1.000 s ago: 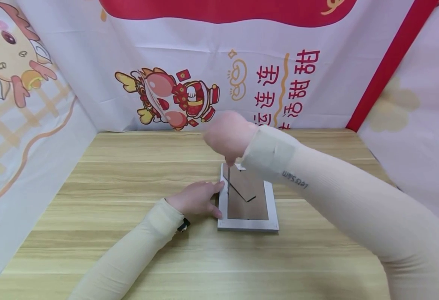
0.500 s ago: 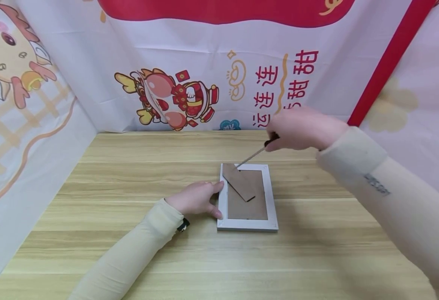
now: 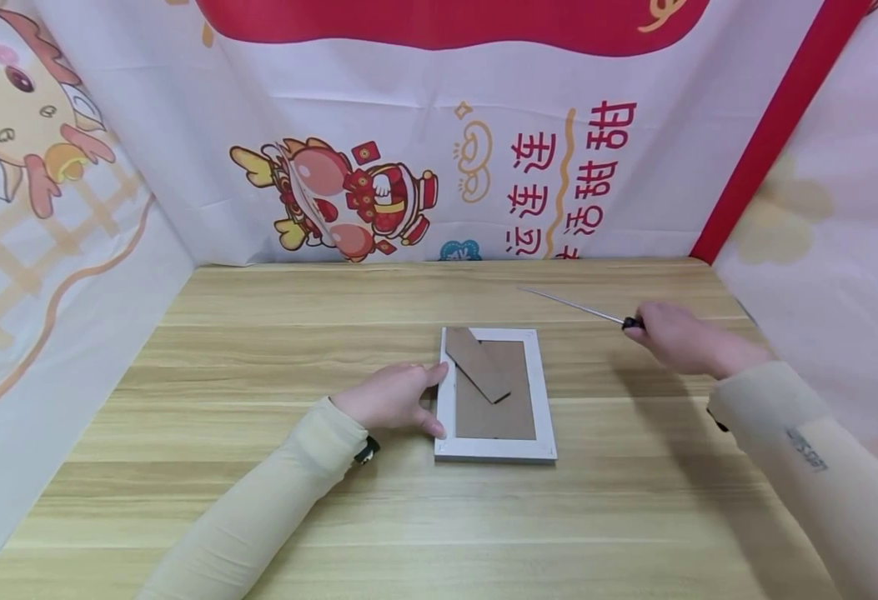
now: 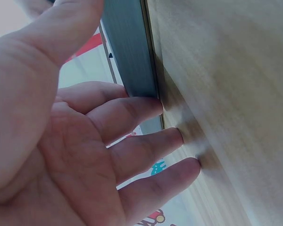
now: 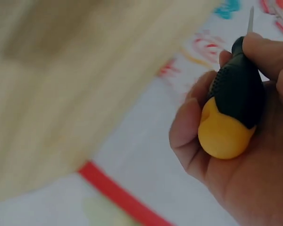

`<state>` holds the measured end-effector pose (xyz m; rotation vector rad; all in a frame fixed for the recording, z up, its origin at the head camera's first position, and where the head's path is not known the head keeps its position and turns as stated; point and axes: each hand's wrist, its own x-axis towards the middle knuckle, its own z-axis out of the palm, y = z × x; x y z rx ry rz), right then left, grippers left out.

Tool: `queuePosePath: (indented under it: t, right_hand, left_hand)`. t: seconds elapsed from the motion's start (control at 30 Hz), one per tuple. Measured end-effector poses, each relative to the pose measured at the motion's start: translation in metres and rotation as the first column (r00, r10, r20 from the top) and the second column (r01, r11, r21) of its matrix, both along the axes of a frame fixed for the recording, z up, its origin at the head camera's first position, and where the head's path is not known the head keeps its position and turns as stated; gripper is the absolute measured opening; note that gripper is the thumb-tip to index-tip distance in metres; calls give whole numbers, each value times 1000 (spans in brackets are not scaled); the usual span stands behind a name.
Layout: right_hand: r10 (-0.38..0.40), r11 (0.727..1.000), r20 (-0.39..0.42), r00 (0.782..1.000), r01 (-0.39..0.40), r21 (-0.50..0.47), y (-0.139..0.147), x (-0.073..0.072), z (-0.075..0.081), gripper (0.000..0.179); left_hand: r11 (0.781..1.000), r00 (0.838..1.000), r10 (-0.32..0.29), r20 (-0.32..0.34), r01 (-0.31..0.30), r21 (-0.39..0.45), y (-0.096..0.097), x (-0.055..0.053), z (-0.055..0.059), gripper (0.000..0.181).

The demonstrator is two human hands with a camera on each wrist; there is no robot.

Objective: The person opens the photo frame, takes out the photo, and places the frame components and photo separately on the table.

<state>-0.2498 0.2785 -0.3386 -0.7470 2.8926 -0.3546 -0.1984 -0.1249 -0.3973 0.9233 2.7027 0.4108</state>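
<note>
Left hand: extended, touching frame at left side | Right hand: grips screwdriver, apart from frame | Frame: on table, strut uppermost

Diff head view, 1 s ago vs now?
Right hand moved rightward from over the frame, still gripping the screwdriver, whose shaft is now off the frame. Unchanged: frame, its brown flap, left hand at its left edge.
</note>
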Motion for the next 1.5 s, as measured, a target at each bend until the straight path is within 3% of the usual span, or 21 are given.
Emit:
queuePosePath:
  t: [0.13,0.23,0.5,0.83,0.97,1.07,1.23,1.37,1.5]
  right_hand:
    - [-1,1000,-72,997,-1,-18,22,1,-26,24]
    - [-20,999,-80,997,17,-31,32,2,-40,21]
    - [-41,999,8,999,41,-18,42,-1,-64,22]
    - [-75,997,49,996,75,-7,45,-4,-72,20]
    - [-90,996,6,996,90,4,41,-1,-66,26]
    - [-60,998,-57,997,59,-16,26,11,-54,25]
    - [30,996,-35,999,-32,-87,-20,49,-31,23]
    - [63,992,50,997,-57,-114,-52,76,-32,33]
    - [18,993,143,990,-2,-115,-73,94,-42,31]
  left_hand:
    - [1000,1000,-1,2,1,3,1,1,1,95]
    - [1000,1000,4,9,-4,3,2,1,1,96]
    - [1000,999,21,24,-20,-4,5,1,0,99]
    - [999,997,40,66,-40,2,5,-3,-1,102]
    - [999,993,39,110,-42,23,-2,-9,-4,101]
    - [997,988,33,153,-43,62,-12,-17,-1,97]
    - [985,980,91,177,-115,130,-26,-41,11,83]
    - [981,980,124,154,-144,127,-22,-61,18,83]
    - [994,985,86,151,-95,48,-13,-77,14,94]
